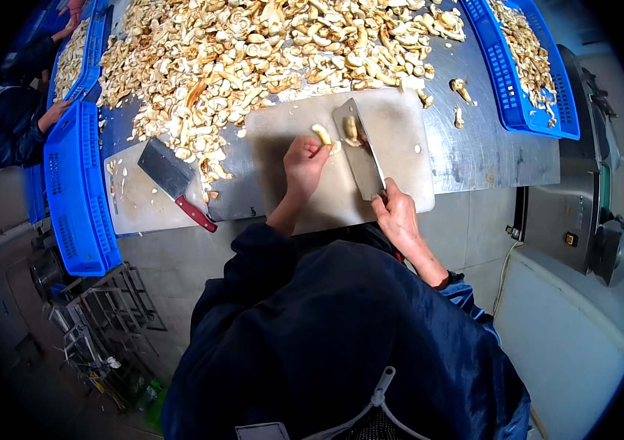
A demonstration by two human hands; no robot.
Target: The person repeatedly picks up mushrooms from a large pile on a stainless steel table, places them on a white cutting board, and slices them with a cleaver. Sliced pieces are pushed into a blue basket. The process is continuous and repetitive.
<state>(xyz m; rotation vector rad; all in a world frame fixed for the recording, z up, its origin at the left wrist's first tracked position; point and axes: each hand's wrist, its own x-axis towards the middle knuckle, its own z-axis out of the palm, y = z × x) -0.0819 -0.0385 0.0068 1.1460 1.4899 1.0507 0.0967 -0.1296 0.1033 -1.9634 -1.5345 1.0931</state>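
Note:
My right hand point(398, 216) is wrapped round the handle of a cleaver point(362, 167), whose broad blade stands over a pale cutting board point(269, 139). To the blade's left, my left hand point(303, 169) is closed, pinching a small pale mushroom point(320, 133) by its lower end. A brownish shape shows against the blade; whether it is a mushroom piece or a reflection I cannot tell. Beyond the board spreads a large heap of mushrooms point(216, 62), cream and brown. A small white scrap lies near the board's right edge.
A second cleaver point(167, 170) with a red handle rests on another board point(136, 196) at the left. Blue crates point(81, 191) stand left, and a blue crate point(506, 81) of mushrooms sits right on the metal table point(466, 158). Another person's hand point(53, 114) touches a left crate.

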